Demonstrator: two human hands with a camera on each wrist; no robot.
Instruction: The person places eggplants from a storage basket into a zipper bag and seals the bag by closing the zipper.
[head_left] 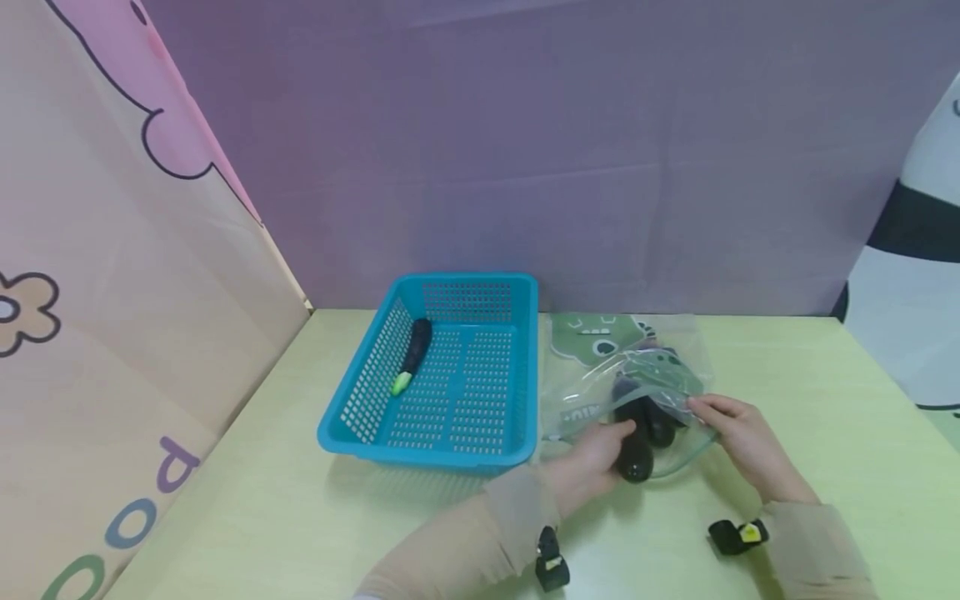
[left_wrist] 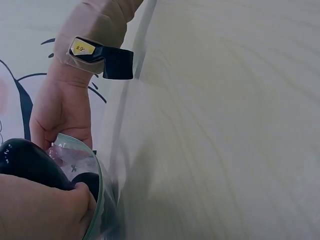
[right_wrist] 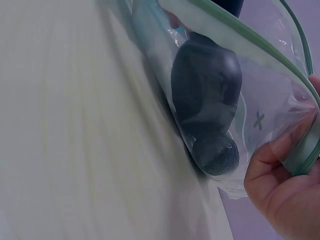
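Right of centre, the left hand (head_left: 588, 462) curls round an eggplant (head_left: 636, 458) in the mouth of the bag (head_left: 596, 383), another eggplant (head_left: 662, 427) inside, the right hand (head_left: 746, 437) pinching its rim, while centre-left the basket (head_left: 457, 375) holds one eggplant (head_left: 417, 347).

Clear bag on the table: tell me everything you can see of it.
The clear bag is soft, wrinkled film that looks like plastic, with green bands along its open mouth and green cartoon print. It lies on the table, right of the blue basket in the head view. The right hand pinches its mouth's edge; the left hand holds a dark eggplant at the opening. Another eggplant shows inside.
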